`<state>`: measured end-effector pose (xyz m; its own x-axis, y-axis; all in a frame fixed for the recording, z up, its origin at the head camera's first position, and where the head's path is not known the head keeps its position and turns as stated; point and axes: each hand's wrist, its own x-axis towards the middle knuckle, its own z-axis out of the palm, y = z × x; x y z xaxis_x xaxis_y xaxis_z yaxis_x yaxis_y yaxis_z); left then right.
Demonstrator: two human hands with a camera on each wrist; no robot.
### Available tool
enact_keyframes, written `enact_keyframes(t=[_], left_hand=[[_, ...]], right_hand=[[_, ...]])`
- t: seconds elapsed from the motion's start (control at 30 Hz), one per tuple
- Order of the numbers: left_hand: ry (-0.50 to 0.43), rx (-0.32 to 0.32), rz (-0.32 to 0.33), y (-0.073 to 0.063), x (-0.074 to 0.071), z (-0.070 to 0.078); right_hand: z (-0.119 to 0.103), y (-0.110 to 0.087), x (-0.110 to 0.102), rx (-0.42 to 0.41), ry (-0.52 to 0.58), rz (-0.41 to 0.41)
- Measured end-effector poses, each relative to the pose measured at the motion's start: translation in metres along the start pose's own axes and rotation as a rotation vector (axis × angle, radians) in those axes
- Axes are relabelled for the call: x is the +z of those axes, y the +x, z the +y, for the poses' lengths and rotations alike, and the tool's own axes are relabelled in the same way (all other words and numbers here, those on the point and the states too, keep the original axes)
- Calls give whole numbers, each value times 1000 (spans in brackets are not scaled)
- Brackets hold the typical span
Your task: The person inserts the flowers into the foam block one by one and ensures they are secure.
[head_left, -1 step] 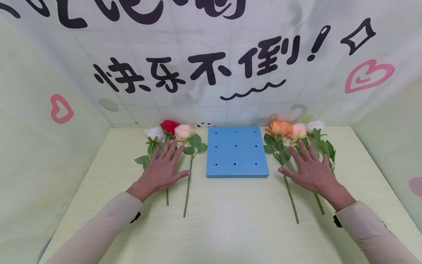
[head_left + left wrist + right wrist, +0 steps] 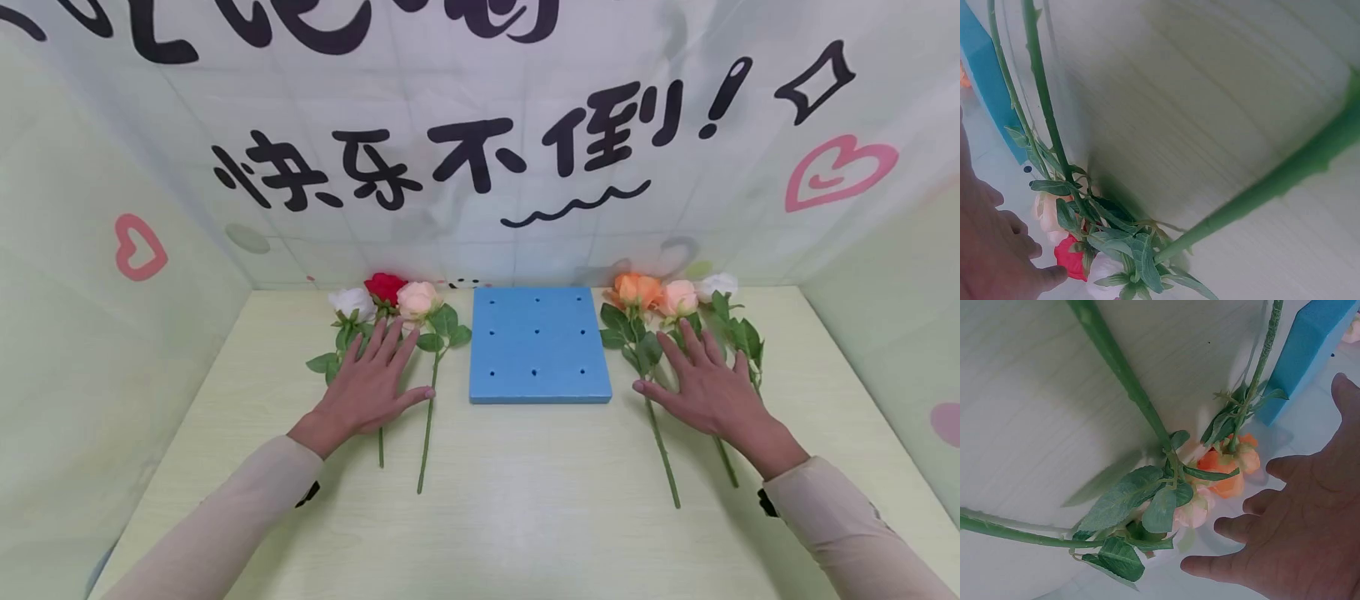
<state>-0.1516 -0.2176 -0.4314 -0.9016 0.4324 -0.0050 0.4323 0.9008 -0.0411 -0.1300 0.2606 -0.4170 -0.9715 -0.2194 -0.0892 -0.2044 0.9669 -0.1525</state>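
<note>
My left hand (image 2: pixel 367 387) is spread flat over three stemmed roses on the left: a white rose (image 2: pixel 352 303), a red rose (image 2: pixel 386 287) and a pale pink rose (image 2: pixel 418 300). Its thumb overlaps the pale pink rose's stem. Over the right group, an orange rose (image 2: pixel 637 292), a pink rose (image 2: pixel 679 297) and a white one, my right hand (image 2: pixel 716 396) is spread too. Neither hand grips anything; whether they touch the stems I cannot tell. Between the groups lies a blue block (image 2: pixel 540 354) with rows of small holes. Parts of the stems are hidden under both hands.
All this lies on a pale wood-grain table (image 2: pixel 510 500). Behind it hangs a white printed cloth (image 2: pixel 465 250) with black lettering, and similar cloth closes off the left and right sides. The block and flower heads sit near the table's back edge.
</note>
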Motion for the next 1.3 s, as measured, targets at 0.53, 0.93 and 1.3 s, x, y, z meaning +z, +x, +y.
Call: enact_keyframes(t=[0.53,0.93,1.3], left_hand=[[-11,-1,-4,-2,-2,-2],[-13,-17,34,20,-6,2],[-77,4,52,51,-13,27]], right_hand=[[-3,-3,-4,6,0,-8],[-1,13,-12,4,11,-2],[3,32,-20,6,82,-44]])
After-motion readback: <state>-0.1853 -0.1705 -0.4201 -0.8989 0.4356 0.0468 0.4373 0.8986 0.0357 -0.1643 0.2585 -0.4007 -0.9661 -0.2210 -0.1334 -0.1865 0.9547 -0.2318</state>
